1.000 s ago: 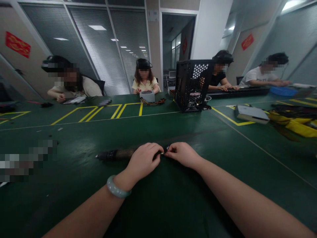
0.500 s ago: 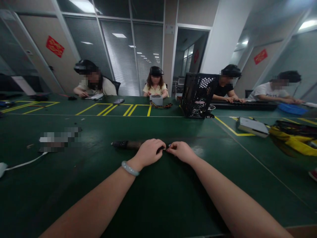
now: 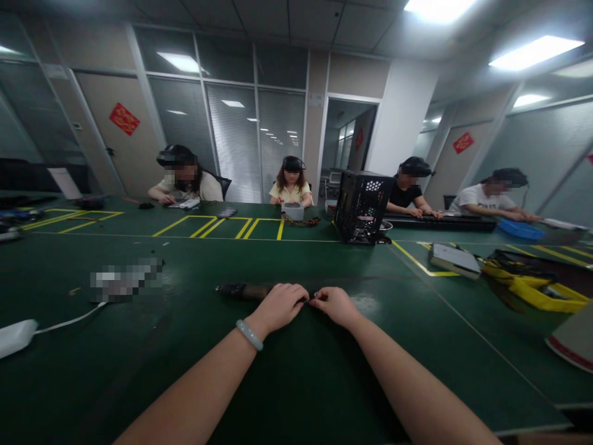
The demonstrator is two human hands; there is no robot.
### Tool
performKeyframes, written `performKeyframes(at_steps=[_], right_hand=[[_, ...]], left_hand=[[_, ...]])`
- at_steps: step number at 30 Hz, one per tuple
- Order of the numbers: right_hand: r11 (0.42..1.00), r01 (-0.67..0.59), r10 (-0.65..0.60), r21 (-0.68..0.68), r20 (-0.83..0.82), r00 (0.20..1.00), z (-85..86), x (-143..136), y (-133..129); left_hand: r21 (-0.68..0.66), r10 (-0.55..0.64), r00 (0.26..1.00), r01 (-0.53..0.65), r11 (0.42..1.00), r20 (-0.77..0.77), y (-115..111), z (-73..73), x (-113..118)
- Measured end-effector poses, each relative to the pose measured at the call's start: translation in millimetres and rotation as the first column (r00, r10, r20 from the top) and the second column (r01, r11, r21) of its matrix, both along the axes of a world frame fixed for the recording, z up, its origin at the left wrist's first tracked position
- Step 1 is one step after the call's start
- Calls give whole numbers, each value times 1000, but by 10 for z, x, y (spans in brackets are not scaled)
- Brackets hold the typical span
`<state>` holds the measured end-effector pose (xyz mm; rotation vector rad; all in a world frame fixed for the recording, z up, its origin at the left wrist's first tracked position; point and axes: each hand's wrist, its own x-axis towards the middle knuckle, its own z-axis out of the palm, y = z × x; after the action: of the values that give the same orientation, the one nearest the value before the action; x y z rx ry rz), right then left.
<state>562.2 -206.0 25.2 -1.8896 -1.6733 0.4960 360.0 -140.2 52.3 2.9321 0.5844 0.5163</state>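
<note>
A dark, long cylindrical tool (image 3: 243, 291) with a narrow metal tip lies across the green table (image 3: 208, 383), its tip pointing left. It resembles an electric screwdriver, but its right end is hidden by my hands. My left hand (image 3: 283, 305), with a pale bracelet at the wrist, is closed around that end. Close beside it, my right hand (image 3: 337, 305) pinches thumb and forefinger together against a small dark part at the tool's end. That part is too small to make out. The fingertips of both hands nearly meet.
Beyond my hands stands a black computer case (image 3: 364, 207). At right are a grey metal box (image 3: 454, 259), a yellow tray (image 3: 551, 296) with cables and a blue tray (image 3: 521, 230). A white cable (image 3: 69, 318) lies at left. Several people sit across the table.
The camera view has tilted upward, so everything sits lower in the picture. Both hands stay together at the tool's right end, with little visible movement of their own.
</note>
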Motion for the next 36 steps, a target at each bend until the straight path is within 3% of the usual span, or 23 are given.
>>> performKeyframes(at_steps=[13, 24, 30, 36], right_hand=[[998, -15, 14, -64, -26, 1000, 28, -288, -185], [995, -11, 6, -104, -51, 999, 73, -487, -335], [1000, -2, 1, -31, -29, 1000, 32, -509, -345], [994, -74, 64, -79, -121, 991, -31, -422, -253]], left_hand=[[-69, -9, 1000, 10, 998, 25, -142, -7, -299], [-48, 56, 998, -56, 997, -1, -362, 16, -454], [-61, 95, 995, -94, 994, 18, -339, 28, -447], [-100, 130, 991, -127, 987, 20, -231, -2, -403]])
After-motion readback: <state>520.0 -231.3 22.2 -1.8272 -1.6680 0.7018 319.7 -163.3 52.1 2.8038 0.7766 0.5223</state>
